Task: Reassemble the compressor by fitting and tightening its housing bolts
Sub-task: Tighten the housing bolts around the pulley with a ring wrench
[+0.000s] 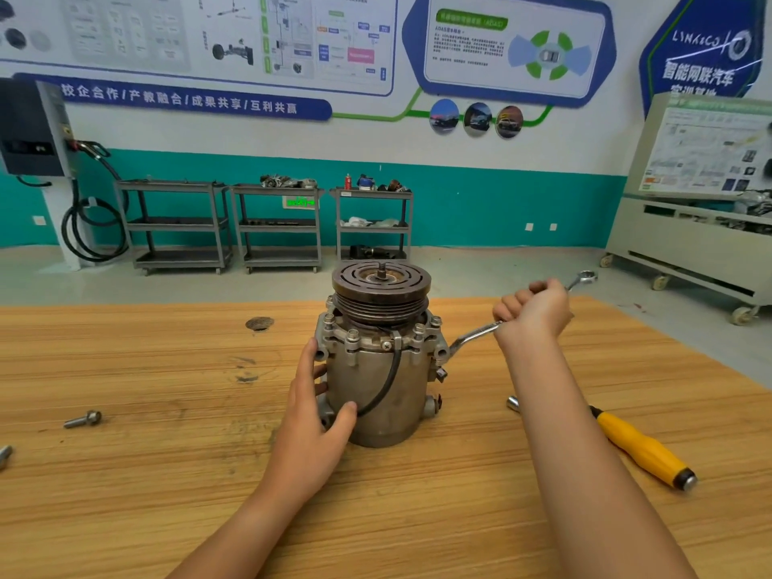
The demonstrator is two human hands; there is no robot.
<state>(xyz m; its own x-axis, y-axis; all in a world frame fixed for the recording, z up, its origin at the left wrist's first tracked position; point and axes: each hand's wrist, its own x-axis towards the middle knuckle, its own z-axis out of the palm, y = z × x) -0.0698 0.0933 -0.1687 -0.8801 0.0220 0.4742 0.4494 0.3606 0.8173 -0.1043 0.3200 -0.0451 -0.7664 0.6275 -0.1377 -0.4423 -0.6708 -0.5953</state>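
Compressor [378, 369] stood upright on the table [146, 474]. Left hand [311, 415] pressed its side, fingers spread. Right hand [532, 313] was clenched around the wrench [472, 338].

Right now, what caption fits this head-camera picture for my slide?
Left hand steadies the upright grey metal compressor while right hand works a silver wrench.

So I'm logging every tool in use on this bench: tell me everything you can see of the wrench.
The wrench is a slim, shiny metal double-ended spanner with a slightly cranked shank. The right hand grips its middle in a closed fist. Its near end meets the right side of the compressor flange, apparently on a housing bolt, though that joint is partly hidden. Its far ring end sticks out beyond the fist, angled up and away, clear of the wooden table.
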